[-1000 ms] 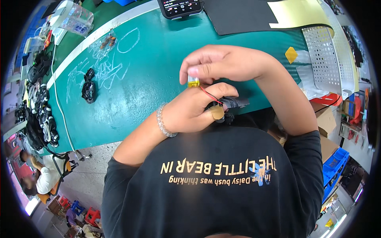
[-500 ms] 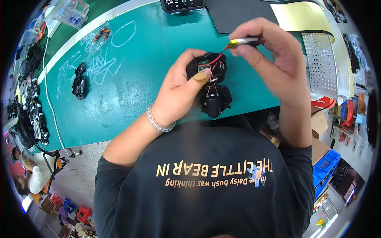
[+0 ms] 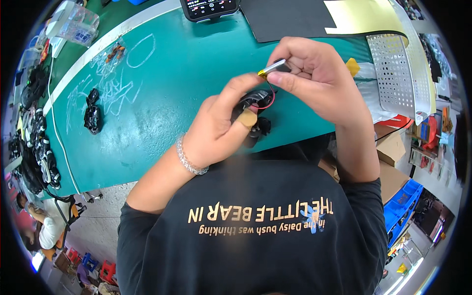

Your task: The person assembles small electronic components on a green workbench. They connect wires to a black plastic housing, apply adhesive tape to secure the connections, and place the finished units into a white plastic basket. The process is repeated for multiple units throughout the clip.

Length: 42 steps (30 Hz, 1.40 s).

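Mid-frame, the left hand (image 3: 210, 124) curls round the black shell (image 3: 252, 99), likely to steady it. Just above, the right hand (image 3: 322, 76) pinches the battery (image 3: 277, 67), maybe to give its red wire (image 3: 273, 100) slack.

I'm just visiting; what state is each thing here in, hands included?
Left hand: closed around black casing
Right hand: pinching battery
Black casing: held, partly hidden
Battery: held up, tilted
Red wire: curved, joined to battery
Phone: screen lit
Small black part: lying on green table
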Motion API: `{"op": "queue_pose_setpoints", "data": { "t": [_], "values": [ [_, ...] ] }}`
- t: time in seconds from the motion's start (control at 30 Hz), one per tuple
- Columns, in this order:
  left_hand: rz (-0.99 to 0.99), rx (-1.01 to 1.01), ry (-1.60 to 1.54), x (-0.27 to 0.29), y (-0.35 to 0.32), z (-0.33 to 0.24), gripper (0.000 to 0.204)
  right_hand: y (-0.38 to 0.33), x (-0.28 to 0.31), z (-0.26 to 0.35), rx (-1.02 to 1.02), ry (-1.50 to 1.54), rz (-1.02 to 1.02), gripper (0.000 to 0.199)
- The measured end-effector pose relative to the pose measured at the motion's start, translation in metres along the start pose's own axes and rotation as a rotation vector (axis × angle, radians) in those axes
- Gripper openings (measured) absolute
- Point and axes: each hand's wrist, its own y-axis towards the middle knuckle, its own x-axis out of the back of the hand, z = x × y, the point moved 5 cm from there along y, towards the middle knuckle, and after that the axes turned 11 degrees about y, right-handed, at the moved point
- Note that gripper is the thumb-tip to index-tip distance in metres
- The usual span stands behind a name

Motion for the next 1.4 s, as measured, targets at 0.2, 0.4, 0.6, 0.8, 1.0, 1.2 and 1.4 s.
{"op": "queue_pose_setpoints", "data": {
  "t": [0.2,0.4,0.6,0.8,1.0,1.2,1.4],
  "values": [
    [0.119,-0.113,0.233,-0.002,0.002,-0.005,0.025,-0.002,-0.007,0.017,0.049,-0.471,0.101,0.008],
    [-0.072,-0.006,0.025,0.000,-0.001,0.000,0.024,-0.001,-0.015,0.018,0.446,-0.540,0.163,0.014],
    [-0.097,-0.172,0.277,0.011,0.003,-0.009,0.020,0.003,-0.013,0.015,0.146,-0.305,-0.042,0.007],
    [-0.146,-0.291,0.290,0.011,0.006,-0.015,0.024,0.011,-0.015,0.006,0.303,-0.296,0.067,0.015],
    [-0.186,-0.052,-0.030,0.012,0.003,-0.009,0.026,0.014,-0.016,-0.014,0.363,-0.057,0.053,0.019],
    [-0.276,0.027,0.071,0.017,-0.002,-0.001,0.021,0.000,0.017,0.034,0.499,0.092,-0.143,0.028],
    [-0.359,0.062,0.022,0.022,-0.002,0.005,0.018,-0.051,-0.008,0.087,0.679,0.420,0.168,0.023]
  ]
}}
